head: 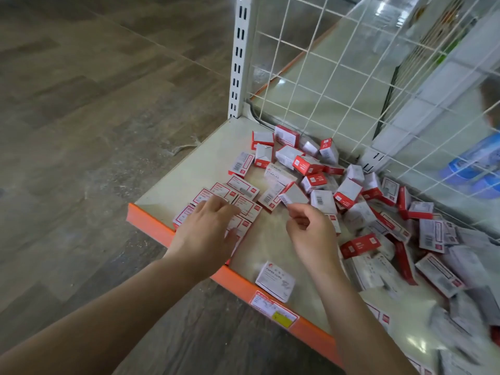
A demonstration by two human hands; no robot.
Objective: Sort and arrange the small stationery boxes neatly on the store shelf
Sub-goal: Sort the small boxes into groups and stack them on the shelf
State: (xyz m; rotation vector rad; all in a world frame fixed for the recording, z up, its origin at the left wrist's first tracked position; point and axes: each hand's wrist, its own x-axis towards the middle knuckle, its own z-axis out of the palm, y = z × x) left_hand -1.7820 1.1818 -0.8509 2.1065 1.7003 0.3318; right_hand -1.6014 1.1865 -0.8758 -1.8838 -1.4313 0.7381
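Observation:
Several small red-and-white stationery boxes lie flat in a tidy group (235, 196) near the shelf's front left corner. My left hand (205, 231) rests on that group with its fingers spread over the boxes. My right hand (311, 228) pinches one small box (293, 195) by its lower edge and holds it tilted just above the shelf, to the right of the tidy group. A jumbled heap of the same boxes (351, 190) covers the back and right of the shelf. A white paper-clips box (274, 280) lies alone near the front edge.
The cream shelf board (194, 169) has an orange front lip (243, 286) carrying a price label (273, 311). A white wire grid (351, 77) and a slotted upright (239, 55) close the back. Wood-look floor lies to the left.

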